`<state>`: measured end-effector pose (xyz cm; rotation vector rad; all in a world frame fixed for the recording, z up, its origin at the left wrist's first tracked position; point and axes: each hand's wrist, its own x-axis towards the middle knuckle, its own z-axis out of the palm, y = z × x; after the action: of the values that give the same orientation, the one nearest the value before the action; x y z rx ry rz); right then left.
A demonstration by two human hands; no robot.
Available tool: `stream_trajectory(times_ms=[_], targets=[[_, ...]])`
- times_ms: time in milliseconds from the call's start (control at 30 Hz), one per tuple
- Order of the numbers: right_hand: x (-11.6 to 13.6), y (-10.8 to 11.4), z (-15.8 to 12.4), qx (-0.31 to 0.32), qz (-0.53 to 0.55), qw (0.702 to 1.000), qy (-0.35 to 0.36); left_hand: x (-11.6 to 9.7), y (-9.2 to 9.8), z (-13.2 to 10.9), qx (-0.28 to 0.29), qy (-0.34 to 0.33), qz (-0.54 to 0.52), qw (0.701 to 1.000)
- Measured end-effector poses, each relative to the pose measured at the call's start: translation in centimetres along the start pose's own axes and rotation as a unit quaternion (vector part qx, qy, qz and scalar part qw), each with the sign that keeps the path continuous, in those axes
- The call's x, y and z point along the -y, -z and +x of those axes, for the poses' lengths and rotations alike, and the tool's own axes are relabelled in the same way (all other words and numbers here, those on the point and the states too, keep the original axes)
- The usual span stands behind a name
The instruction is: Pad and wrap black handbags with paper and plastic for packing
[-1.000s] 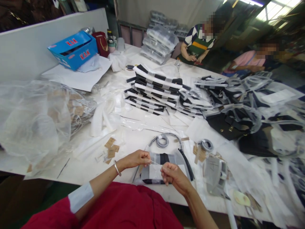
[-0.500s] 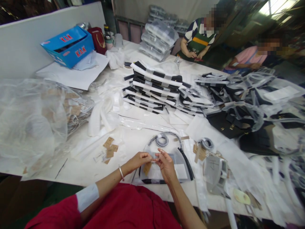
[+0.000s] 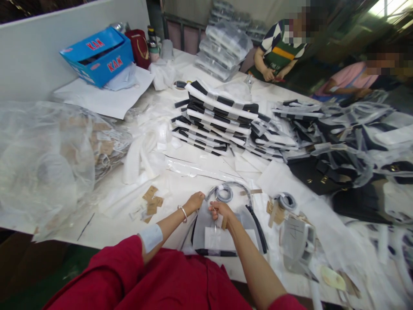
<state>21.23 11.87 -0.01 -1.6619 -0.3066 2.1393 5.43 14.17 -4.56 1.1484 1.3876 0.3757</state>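
Observation:
A handbag (image 3: 238, 213) with black edges and a pale wrap lies in front of me, its wrapped handle (image 3: 240, 184) arching away from me. My left hand (image 3: 194, 201) is closed at the left foot of that handle, fingertips pinched there. Close beside it, my right hand (image 3: 220, 210) is curled shut over the bag, pinching a thin white string. From it hangs a hang tag (image 3: 223, 222), brown and white. A white card (image 3: 211, 238) lies on the bag's front. Inside the handle's arch rests a coiled grey wrapped strap (image 3: 223, 193).
Several brown tags (image 3: 151, 206) lie left of my arm, beyond them a clear plastic bag of tags (image 3: 48, 168). A tape dispenser (image 3: 296, 241) and another coiled strap (image 3: 286, 200) are at right. Stacked wrapped bags (image 3: 222, 112) stand behind. Two people work across the table.
My left hand has moved away from me to the handle's foot. My right hand has turned over, and the tag, earlier lower left over the bag, now hangs under it. The view has shifted slightly.

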Motion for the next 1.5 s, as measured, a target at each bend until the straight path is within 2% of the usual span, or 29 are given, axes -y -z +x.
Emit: stream_trajectory(times_ms=[167, 267, 367, 633, 833, 1033, 1133, 1233, 1367, 1500], targets=[[0.1, 0.2, -0.1, 0.042, -0.001, 0.996, -0.084, 1.0, 0.2, -1.0, 0.081, -0.001, -0.070, 0.994], [0.0, -0.1, 0.3, 0.076, 0.001, 0.990, -0.115, 1.2, 0.9, -1.4, 0.125, -0.033, -0.090, 0.988], [0.3, -0.3, 0.5, 0.107, 0.014, 0.986, -0.129, 1.1, 1.7, -1.3, 0.141, -0.065, -0.090, 0.984], [0.6, 0.0, -0.7, 0.160, 0.088, 0.980, -0.080, 0.5, 2.1, -1.0, 0.143, -0.152, -0.052, 0.977], [0.1, -0.1, -0.6, 0.186, 0.120, 0.974, -0.051, 0.0, 1.6, -0.8, 0.076, -0.201, 0.041, 0.976], [-0.5, -0.2, 0.1, 0.092, 0.110, 0.989, -0.036, -0.3, 0.8, -2.1, -0.008, -0.152, 0.122, 0.981], [-1.4, -0.4, 0.2, -0.011, 0.107, 0.994, 0.013, 0.2, 1.4, -2.8, -0.033, -0.122, 0.116, 0.985], [-2.5, -0.9, 0.1, -0.091, 0.084, 0.989, 0.079, 1.1, 2.4, -3.1, -0.045, -0.097, 0.072, 0.992], [-3.2, -1.7, 0.2, -0.085, 0.000, 0.986, 0.143, 1.8, 3.0, -3.2, -0.032, -0.064, -0.034, 0.997], [-3.3, -2.2, 0.8, -0.122, -0.119, 0.963, 0.208, 1.6, 2.6, -3.6, -0.032, -0.032, -0.170, 0.984]])
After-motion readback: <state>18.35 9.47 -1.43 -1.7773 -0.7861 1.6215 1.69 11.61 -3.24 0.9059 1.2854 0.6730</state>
